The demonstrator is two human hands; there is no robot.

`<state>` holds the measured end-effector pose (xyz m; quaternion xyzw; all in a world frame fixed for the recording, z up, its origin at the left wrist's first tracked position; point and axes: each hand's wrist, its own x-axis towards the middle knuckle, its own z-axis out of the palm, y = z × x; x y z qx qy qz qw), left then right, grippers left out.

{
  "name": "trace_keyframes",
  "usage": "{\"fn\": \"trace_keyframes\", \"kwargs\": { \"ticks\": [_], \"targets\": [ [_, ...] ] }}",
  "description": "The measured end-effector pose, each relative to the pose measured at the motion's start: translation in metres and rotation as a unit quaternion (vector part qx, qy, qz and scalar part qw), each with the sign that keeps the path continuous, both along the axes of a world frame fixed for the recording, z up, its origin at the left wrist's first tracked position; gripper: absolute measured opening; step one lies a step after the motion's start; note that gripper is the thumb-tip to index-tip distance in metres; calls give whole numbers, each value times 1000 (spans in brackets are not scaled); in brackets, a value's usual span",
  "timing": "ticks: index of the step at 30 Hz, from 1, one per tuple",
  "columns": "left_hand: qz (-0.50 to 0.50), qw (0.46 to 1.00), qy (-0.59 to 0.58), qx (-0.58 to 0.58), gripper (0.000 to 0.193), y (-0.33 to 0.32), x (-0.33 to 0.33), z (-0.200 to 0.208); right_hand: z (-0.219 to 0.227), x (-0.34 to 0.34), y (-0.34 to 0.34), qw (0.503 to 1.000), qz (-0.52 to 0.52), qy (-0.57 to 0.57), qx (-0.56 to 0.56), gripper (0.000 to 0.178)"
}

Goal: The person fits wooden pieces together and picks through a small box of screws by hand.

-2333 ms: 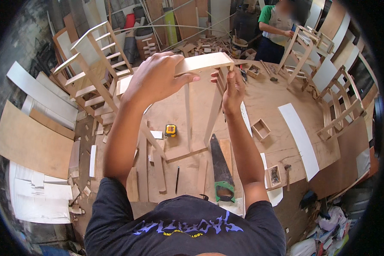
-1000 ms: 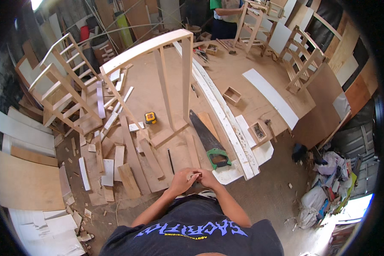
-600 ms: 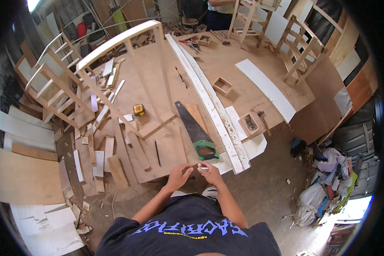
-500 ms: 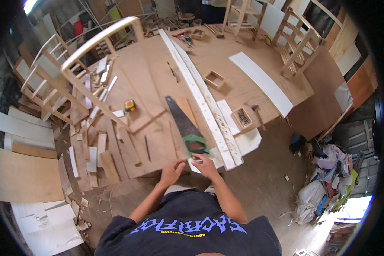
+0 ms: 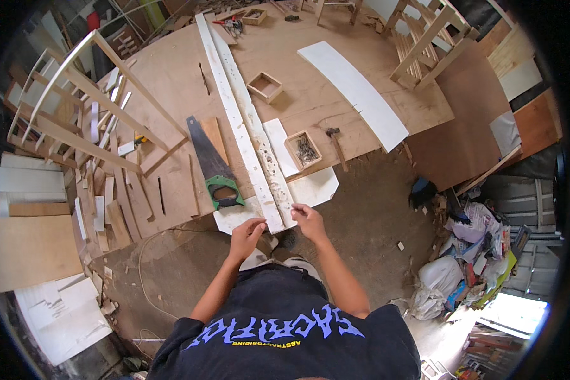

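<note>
Two long, narrow white boards, the left one [image 5: 237, 133] dotted and the right one [image 5: 266, 155] speckled and stained, lie side by side and reach toward me. My left hand [image 5: 247, 237] is at the near end of the left board, fingers drawn together in a pinch. At the right board's near edge is my right hand [image 5: 309, 225], its thumb and fingers curled toward each other. Whatever either hand pinches is too small to make out. A hand saw [image 5: 212, 161] with a green and black handle rests left of the boards.
A hammer [image 5: 337, 149] and an open wooden box of nails [image 5: 303, 150] are to the right. Beyond are another box [image 5: 265, 87] and a curved white panel [image 5: 358, 92]. A wooden chair frame [image 5: 82, 104] stands left among offcuts; bags [image 5: 443, 278] are heaped on the floor.
My view has shifted rightward along the worktable. Both hands have gone from below the saw handle to the near end of the white boards, and they are farther apart.
</note>
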<state>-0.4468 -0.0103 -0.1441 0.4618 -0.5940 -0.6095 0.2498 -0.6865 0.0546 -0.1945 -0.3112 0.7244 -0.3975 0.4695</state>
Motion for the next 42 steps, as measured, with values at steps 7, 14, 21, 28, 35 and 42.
{"fn": "trace_keyframes", "kwargs": {
  "ticks": [7, 14, 21, 28, 35, 42],
  "targets": [
    [14, 1000, -14, -2, 27, -30, -45, -31, 23, -47, -11, 996, -40, 73, -21, 38],
    [-4, 999, -31, -36, 26, -65, -115, -28, 49, -113, -54, 978, -25, 204, -27, 32],
    [62, 993, -80, -57, 24, -89, -169, -39, 39, -146, -141, 947, 140, 286, -40, 20],
    [233, 963, -133, -15, 19, -72, -237, -47, -3, -162, -208, 871, 362, 329, -48, 19],
    [363, 918, -157, -15, 18, -62, -287, -45, -6, -201, -234, 874, 387, 282, -78, 18],
    [370, 905, -195, -74, 19, -76, -295, -46, 3, -218, -242, 858, 418, 283, -98, 16]
  ]
}}
